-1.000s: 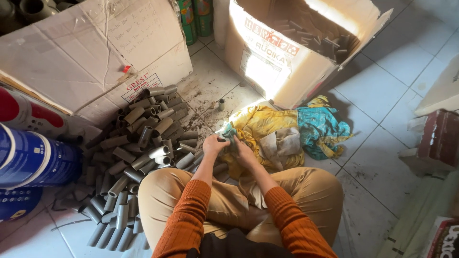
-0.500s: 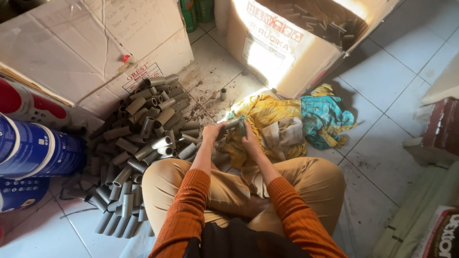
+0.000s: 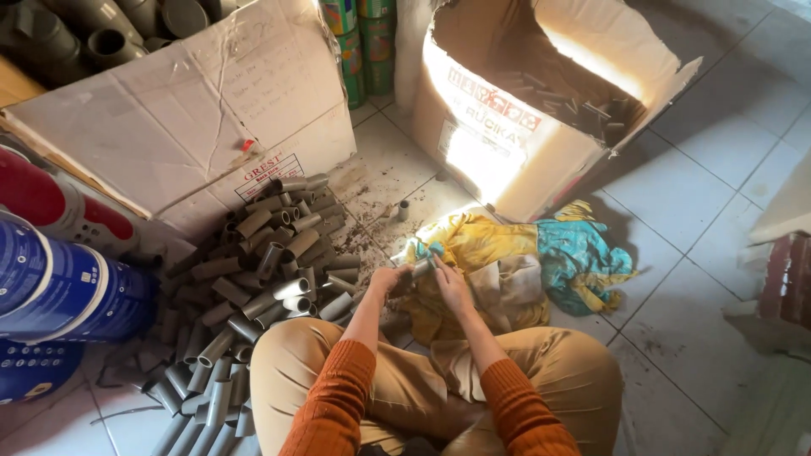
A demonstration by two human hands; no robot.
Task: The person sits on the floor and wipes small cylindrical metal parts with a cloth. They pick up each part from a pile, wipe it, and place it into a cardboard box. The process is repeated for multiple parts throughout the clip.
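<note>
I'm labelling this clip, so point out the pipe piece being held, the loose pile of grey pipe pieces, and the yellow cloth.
held pipe piece [image 3: 417,269]: head view, on its grey side between the hands.
pile of grey pipe pieces [image 3: 253,279]: head view, on the heap's middle.
yellow cloth [image 3: 473,239]: head view, on its upper fold.

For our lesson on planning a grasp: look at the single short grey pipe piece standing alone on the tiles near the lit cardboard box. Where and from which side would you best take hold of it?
Probably from above. The lone pipe piece seems to stand upright on the tiled floor, open end up, apart from the pipe pile. Pinch across its round wall near the top rim.
</note>
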